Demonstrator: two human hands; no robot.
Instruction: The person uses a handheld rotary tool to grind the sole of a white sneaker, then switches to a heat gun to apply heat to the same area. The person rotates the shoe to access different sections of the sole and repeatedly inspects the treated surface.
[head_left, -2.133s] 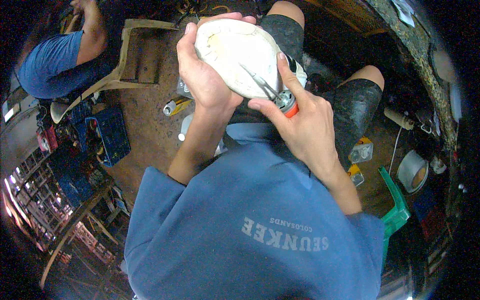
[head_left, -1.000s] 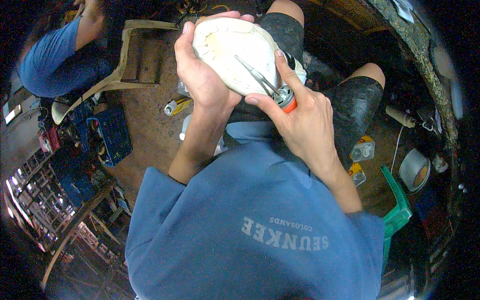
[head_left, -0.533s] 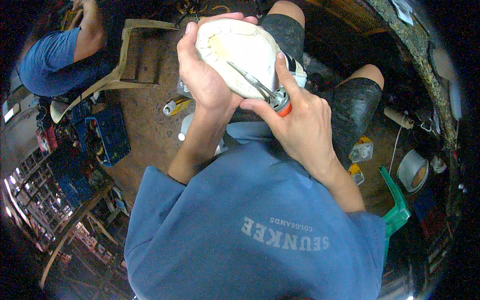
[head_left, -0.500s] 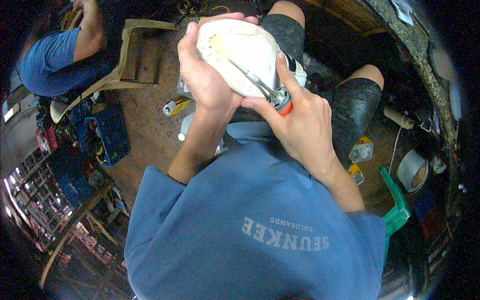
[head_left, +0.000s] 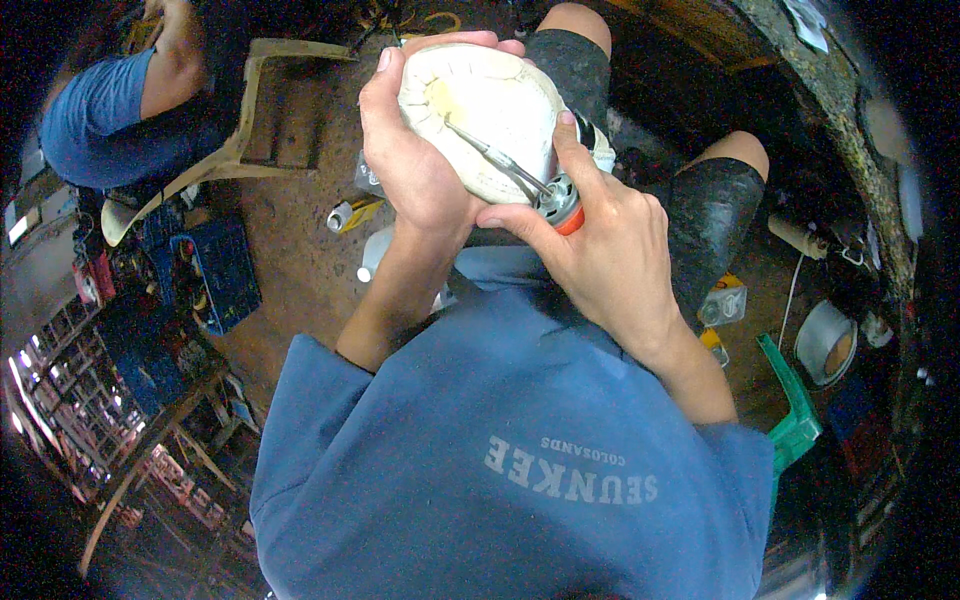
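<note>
Piece (head_left: 512, 95), white and oval, sits between both hands; I see the left hand (head_left: 425, 170) cup it, fingers curled behind. At its near right edge, the right hand (head_left: 622, 245) grips an orange-banded tool (head_left: 562, 206), metal tip across the piece.

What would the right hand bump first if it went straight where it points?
Probably the white rounded piece; the right hand holds a tool over it, though depth is hard to judge.
</note>
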